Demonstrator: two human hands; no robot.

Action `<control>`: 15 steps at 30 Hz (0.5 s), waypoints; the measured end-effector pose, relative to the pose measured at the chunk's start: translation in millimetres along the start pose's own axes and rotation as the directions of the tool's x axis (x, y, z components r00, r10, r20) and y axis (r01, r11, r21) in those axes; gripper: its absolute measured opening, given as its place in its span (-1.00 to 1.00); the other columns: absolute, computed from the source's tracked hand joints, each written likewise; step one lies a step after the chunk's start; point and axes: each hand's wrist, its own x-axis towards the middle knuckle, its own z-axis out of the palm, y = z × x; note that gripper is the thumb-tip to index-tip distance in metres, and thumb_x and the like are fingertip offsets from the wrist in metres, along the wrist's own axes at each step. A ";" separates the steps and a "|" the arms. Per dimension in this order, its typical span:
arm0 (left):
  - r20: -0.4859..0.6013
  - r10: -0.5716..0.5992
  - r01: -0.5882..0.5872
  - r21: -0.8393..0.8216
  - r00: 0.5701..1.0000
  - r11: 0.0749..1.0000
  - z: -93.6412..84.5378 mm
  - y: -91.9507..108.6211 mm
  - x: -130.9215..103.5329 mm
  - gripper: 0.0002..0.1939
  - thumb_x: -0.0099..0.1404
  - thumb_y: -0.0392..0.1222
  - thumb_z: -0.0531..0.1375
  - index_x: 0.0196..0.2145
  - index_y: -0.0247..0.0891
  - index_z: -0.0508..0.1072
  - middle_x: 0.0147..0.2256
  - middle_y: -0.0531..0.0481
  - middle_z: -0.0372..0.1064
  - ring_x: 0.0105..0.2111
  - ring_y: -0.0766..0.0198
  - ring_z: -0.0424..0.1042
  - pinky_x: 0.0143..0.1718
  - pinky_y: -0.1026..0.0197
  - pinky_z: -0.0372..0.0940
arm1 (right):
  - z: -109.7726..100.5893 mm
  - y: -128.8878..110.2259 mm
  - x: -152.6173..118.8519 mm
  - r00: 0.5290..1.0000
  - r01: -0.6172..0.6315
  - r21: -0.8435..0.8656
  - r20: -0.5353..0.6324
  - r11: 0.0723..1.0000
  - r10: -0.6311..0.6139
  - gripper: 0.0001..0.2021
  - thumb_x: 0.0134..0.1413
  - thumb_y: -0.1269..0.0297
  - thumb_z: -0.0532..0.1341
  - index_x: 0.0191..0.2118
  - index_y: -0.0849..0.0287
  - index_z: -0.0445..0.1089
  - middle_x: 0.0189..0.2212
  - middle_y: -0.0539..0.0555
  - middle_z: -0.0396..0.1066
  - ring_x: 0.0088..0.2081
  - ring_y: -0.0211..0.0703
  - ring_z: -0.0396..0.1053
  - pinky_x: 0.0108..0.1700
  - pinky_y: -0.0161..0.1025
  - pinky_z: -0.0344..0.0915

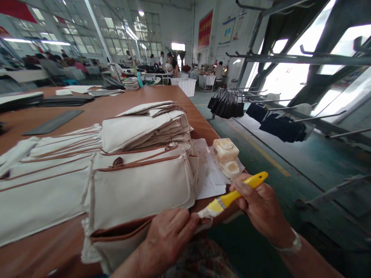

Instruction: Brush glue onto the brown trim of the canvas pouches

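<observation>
My right hand (262,212) is closed around the yellow handle of a paintbrush (249,183). The brush slants down to the left, and its whitish bristles meet the edge of a piece just beyond my left fingertips. My left hand (168,237) grips a cream canvas bag piece (116,249) with brown trim at the table's near edge; its thumb is hidden. Right behind lies a stack of similar canvas pieces (142,189). Beyond the brush, a stained whitish plastic container (226,148) with an open mouth rests on white paper (210,179).
More canvas pieces (43,193) spread to the left on the brown-topped table (162,92). A dark flat sheet (55,122) lies farther back. Right of the table stands a metal rack (307,58) with dark pieces (284,125) hanging from it. Several people work at distant tables.
</observation>
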 end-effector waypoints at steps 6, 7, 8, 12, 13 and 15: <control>0.030 -0.004 0.004 0.005 1.000 1.000 -1.8 -0.9 2.2 -0.83 0.51 -0.26 0.04 -0.10 -0.30 0.42 -0.48 0.05 0.31 -0.51 0.27 0.23 -0.46 0.16 0.02 | -14.6 -12.1 -2.5 0.997 0.034 -0.051 -0.062 0.998 -0.037 -0.63 0.35 -0.04 0.21 -0.34 0.17 0.42 -0.62 -0.05 0.20 -0.61 -0.24 0.19 -0.54 -0.31 0.17; 0.032 0.003 -0.003 0.011 0.999 1.000 -1.3 -0.6 1.7 -0.85 0.50 -0.27 0.06 -0.10 -0.30 0.42 -0.48 0.05 0.31 -0.51 0.27 0.23 -0.46 0.15 0.02 | -13.6 -12.1 -1.9 0.990 0.051 -0.055 -0.126 0.997 -0.058 -0.63 0.35 -0.05 0.20 -0.32 0.17 0.42 -0.61 -0.04 0.21 -0.60 -0.22 0.20 -0.53 -0.30 0.19; 0.029 0.012 -0.012 0.015 1.000 1.000 -0.8 -0.3 1.2 -0.86 0.49 -0.27 0.07 -0.11 -0.30 0.42 -0.48 0.05 0.30 -0.51 0.26 0.23 -0.46 0.15 0.02 | -11.4 -11.7 -1.6 0.983 0.066 -0.059 -0.166 0.996 -0.075 -0.63 0.36 -0.05 0.19 -0.30 0.17 0.42 -0.60 -0.03 0.23 -0.59 -0.21 0.22 -0.52 -0.30 0.20; -0.003 0.000 0.000 0.012 1.000 1.000 -1.2 1.4 0.2 -0.87 0.49 -0.27 0.08 -0.13 -0.28 0.42 -0.49 0.06 0.31 -0.53 0.28 0.22 -0.47 0.16 0.01 | -1.2 -9.7 -3.8 0.996 0.092 -0.057 -0.004 0.994 -0.092 -0.63 0.38 -0.04 0.16 -0.29 0.18 0.43 -0.59 -0.02 0.25 -0.60 -0.23 0.21 -0.55 -0.31 0.17; -0.014 -0.014 0.014 0.008 1.000 1.000 -1.6 1.8 0.3 -0.87 0.50 -0.27 0.07 -0.13 -0.27 0.42 -0.49 0.06 0.31 -0.53 0.29 0.22 -0.47 0.17 0.01 | -1.3 -9.6 -5.2 0.994 0.092 -0.051 0.057 0.994 -0.089 -0.63 0.39 -0.02 0.16 -0.31 0.18 0.43 -0.60 -0.03 0.24 -0.62 -0.25 0.18 -0.56 -0.32 0.15; -0.015 -0.035 0.035 -0.006 0.999 0.999 -2.1 2.6 0.8 -0.87 0.50 -0.27 0.07 -0.13 -0.26 0.42 -0.48 0.06 0.32 -0.52 0.30 0.24 -0.46 0.18 0.03 | -5.2 -9.4 -8.3 0.993 0.092 -0.038 0.082 0.995 -0.089 -0.64 0.40 0.01 0.16 -0.33 0.17 0.43 -0.61 -0.05 0.21 -0.63 -0.27 0.15 -0.57 -0.33 0.12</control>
